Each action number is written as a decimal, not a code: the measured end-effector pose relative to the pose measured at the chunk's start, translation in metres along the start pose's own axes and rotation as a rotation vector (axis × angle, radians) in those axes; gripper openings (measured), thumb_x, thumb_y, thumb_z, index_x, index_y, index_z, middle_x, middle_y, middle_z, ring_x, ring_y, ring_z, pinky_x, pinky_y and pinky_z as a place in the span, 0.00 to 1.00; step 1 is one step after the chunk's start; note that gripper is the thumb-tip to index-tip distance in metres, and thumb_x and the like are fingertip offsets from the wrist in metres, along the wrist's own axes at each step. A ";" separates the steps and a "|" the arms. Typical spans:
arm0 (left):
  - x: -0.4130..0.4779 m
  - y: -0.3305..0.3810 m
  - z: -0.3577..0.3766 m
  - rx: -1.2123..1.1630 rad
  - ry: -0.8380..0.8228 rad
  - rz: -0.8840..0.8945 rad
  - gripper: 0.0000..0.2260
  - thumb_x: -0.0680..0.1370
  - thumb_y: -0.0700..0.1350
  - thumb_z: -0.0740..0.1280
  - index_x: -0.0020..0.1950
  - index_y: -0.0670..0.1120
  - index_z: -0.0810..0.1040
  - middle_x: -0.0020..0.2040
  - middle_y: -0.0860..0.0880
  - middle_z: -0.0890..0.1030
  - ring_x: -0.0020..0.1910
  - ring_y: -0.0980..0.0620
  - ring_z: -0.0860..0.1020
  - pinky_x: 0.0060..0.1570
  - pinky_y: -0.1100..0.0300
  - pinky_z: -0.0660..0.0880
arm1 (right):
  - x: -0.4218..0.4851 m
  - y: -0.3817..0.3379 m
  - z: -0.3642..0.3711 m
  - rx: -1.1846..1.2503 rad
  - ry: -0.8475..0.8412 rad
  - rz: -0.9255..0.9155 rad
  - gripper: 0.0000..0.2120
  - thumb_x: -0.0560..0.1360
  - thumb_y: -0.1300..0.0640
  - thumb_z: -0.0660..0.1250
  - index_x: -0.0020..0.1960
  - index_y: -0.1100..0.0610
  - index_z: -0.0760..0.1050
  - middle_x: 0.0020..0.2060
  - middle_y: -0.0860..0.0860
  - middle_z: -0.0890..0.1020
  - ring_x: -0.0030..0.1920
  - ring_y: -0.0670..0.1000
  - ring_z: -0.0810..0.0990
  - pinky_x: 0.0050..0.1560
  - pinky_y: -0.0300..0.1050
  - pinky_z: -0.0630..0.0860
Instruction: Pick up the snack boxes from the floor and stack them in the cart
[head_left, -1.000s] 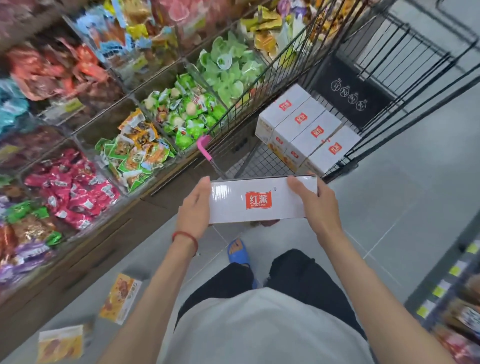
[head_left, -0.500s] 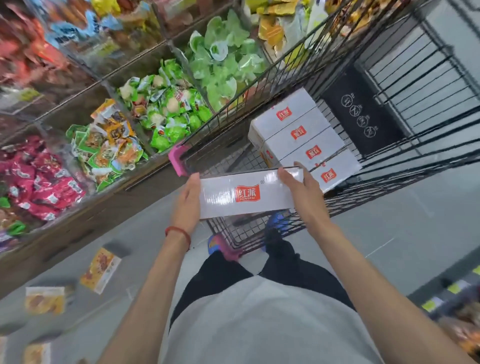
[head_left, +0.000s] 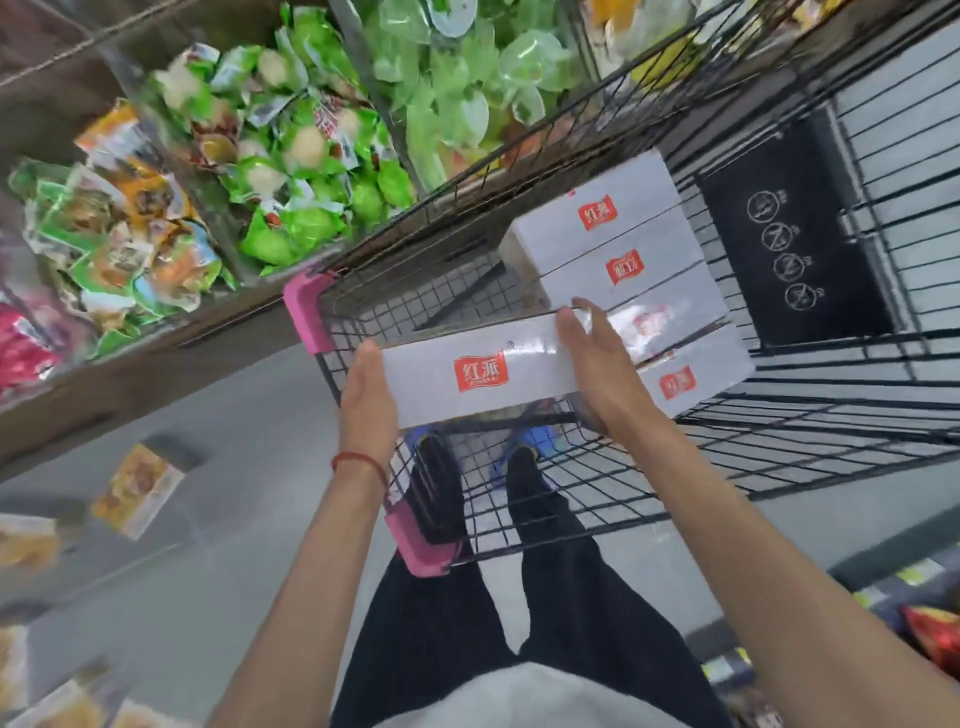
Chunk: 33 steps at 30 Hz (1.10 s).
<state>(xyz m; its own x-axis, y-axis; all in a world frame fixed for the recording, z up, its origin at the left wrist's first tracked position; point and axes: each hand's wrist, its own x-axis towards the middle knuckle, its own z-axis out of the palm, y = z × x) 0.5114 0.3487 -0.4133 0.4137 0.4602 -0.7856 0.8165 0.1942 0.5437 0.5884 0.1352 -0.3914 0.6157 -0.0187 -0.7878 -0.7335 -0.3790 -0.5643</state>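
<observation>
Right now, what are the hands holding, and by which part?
One white snack box, gripped by its short ends: left hand on the left end, right hand on the right.

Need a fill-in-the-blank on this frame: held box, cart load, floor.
1. The left hand and right hand hold a white box whose logo is ____.
2. In the cart, the row of boxes shows ____ logo-marked tops.
3. The cart's corner guards are ____.
4. A yellow packet lies on the ____.

Missing words: red; four; pink; floor
</observation>
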 end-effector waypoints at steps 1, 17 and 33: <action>0.013 -0.005 0.002 -0.013 0.022 -0.010 0.34 0.73 0.74 0.56 0.62 0.49 0.80 0.61 0.50 0.83 0.61 0.49 0.80 0.68 0.46 0.72 | 0.010 0.002 0.004 0.016 0.003 -0.003 0.36 0.70 0.25 0.55 0.75 0.38 0.63 0.67 0.49 0.77 0.64 0.57 0.79 0.64 0.64 0.79; 0.094 -0.004 0.015 -0.256 0.063 -0.084 0.29 0.70 0.70 0.61 0.67 0.58 0.69 0.65 0.49 0.79 0.63 0.46 0.79 0.66 0.39 0.73 | 0.106 -0.015 0.071 -0.015 0.122 -0.157 0.23 0.81 0.42 0.66 0.72 0.52 0.74 0.58 0.44 0.81 0.60 0.48 0.79 0.62 0.46 0.76; 0.110 -0.001 0.017 -0.049 0.038 0.040 0.36 0.80 0.36 0.66 0.83 0.51 0.51 0.71 0.53 0.74 0.66 0.54 0.75 0.69 0.62 0.68 | 0.139 -0.008 0.083 -0.141 0.138 -0.338 0.43 0.73 0.62 0.77 0.82 0.58 0.60 0.75 0.50 0.71 0.73 0.47 0.70 0.73 0.38 0.67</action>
<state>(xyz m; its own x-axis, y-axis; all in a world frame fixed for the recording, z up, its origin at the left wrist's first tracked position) 0.5626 0.3842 -0.5056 0.4289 0.5009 -0.7518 0.7786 0.2170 0.5888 0.6562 0.2124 -0.5168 0.8560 0.0081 -0.5168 -0.4415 -0.5084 -0.7393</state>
